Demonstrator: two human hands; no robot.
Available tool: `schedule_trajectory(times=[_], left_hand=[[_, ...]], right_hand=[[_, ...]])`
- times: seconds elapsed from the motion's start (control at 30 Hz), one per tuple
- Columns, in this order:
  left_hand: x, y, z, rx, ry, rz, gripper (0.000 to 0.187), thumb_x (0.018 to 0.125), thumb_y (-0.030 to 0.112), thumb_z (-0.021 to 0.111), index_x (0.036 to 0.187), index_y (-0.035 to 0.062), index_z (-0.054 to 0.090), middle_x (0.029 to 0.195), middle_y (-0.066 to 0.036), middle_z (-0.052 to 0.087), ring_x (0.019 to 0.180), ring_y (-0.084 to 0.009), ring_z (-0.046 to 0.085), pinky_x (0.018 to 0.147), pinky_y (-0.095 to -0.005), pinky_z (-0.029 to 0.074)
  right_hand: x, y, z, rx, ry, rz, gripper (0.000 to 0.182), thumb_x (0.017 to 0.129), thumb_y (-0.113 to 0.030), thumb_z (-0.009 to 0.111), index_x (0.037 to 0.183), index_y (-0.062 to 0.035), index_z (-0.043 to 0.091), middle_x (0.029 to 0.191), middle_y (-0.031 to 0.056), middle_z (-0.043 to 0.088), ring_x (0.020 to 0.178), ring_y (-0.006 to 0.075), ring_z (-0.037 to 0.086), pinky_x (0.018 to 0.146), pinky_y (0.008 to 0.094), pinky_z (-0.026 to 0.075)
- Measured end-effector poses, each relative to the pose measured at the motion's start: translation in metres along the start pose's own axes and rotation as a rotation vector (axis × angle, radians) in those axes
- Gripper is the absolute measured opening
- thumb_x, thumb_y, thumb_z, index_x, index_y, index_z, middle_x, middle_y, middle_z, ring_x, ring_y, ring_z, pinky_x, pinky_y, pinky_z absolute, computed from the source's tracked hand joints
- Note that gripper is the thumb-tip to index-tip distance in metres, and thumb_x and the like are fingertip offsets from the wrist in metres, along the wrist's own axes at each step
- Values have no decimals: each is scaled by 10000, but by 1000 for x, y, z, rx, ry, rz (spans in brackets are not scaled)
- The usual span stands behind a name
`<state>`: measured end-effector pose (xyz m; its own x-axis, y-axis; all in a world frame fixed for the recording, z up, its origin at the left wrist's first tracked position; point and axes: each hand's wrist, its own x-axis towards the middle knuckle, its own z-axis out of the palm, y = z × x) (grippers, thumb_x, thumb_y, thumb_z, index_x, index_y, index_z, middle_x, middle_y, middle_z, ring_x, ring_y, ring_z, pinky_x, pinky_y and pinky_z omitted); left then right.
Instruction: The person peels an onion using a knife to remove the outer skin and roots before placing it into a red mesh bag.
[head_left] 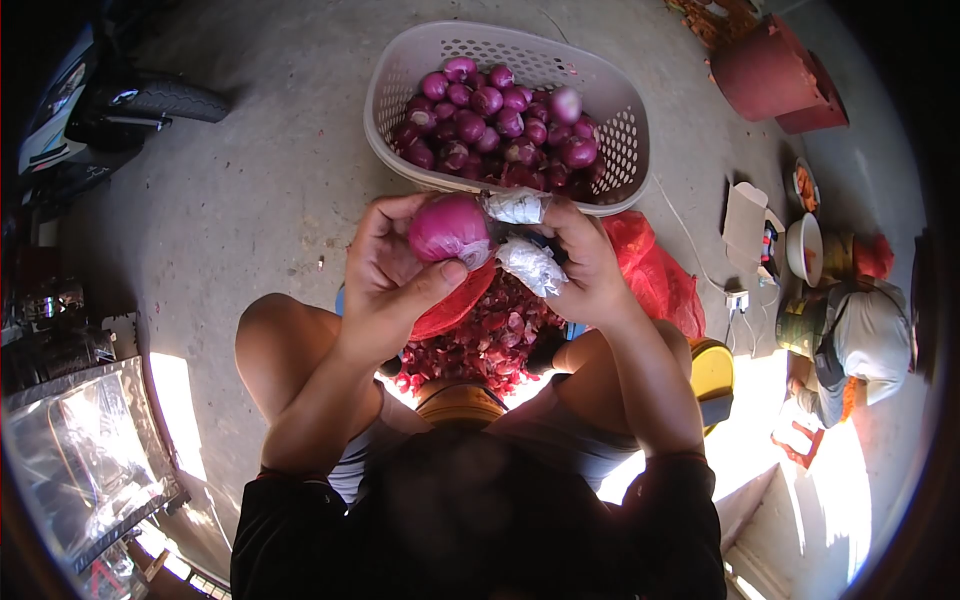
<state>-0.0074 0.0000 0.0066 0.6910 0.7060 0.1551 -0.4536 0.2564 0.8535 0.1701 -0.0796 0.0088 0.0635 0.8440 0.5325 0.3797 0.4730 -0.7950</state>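
Observation:
My left hand grips a peeled purple onion, thumb pressed under it. My right hand is closed beside the onion, its thumb and a finger wrapped in white tape or plastic; whether it holds a small blade is hidden. Both hands hover above a heap of red onion skins lying between my knees. Just beyond the hands stands a white plastic basket filled with several peeled purple onions.
A red plastic bag lies right of the skins. Red pots stand far right. Another person crouches at the right near a white bowl. A motorbike wheel is at upper left, clear plastic sheeting at lower left.

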Motion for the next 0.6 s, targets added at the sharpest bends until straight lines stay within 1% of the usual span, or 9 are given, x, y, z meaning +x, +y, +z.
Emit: schedule_trajectory(times=[0.07,0.17,0.27,0.3,0.4,0.47,0.53,0.6], left_hand=[[0,0,1,-2,7,0,453,798,11,625,1185,2,388,1163,-134,494,1073,-217,526,931,-387,454],[1,1,-1,-5,-8,-14,464,791,-3,616,1193,2,386,1180,-136,485,1094,-225,515,956,-398,428],[0,3,4,-120,-39,17,494,758,-81,630,1187,-7,397,1177,-136,515,1096,-207,517,959,-358,399],[0,4,5,-128,-47,25,496,756,-84,627,1189,-7,397,1183,-138,511,1101,-210,515,962,-360,397],[0,4,6,-125,-54,44,504,752,-94,618,1195,-7,394,1197,-142,501,1114,-216,506,969,-368,393],[1,4,5,-87,-36,46,513,750,-101,611,1204,-8,391,1203,-143,496,1122,-216,500,971,-370,392],[1,4,3,-85,-31,41,528,750,-102,605,1221,-11,385,1213,-146,491,1131,-217,493,972,-367,389],[1,5,4,-88,-31,25,543,753,-101,597,1242,-17,378,1222,-149,487,1139,-219,486,975,-363,387]], right_hand=[[-4,5,-1,13,-24,40,425,738,-18,666,1129,-51,503,1004,144,623,865,263,638,720,315,492],[-8,0,-1,144,-83,181,361,831,31,581,1173,-4,470,1167,118,524,1044,185,538,865,298,429],[-1,-6,6,273,103,188,335,818,29,590,1138,-11,499,1056,108,599,973,193,593,845,287,454],[0,-8,4,302,90,219,331,845,53,547,1163,-2,470,1099,105,577,1022,169,558,882,285,433],[-3,-12,-2,364,99,297,402,840,42,562,1212,-10,417,1112,114,570,1021,161,556,876,290,437],[-10,-4,-5,313,42,258,472,832,25,583,1247,-9,360,1127,118,563,979,154,572,852,282,441],[-10,-9,-6,303,3,261,485,826,15,596,1247,-6,355,1131,116,564,961,154,580,834,274,441],[-10,-5,-4,265,-40,191,493,818,-6,614,1239,-3,358,1133,128,565,924,161,598,797,268,444]])
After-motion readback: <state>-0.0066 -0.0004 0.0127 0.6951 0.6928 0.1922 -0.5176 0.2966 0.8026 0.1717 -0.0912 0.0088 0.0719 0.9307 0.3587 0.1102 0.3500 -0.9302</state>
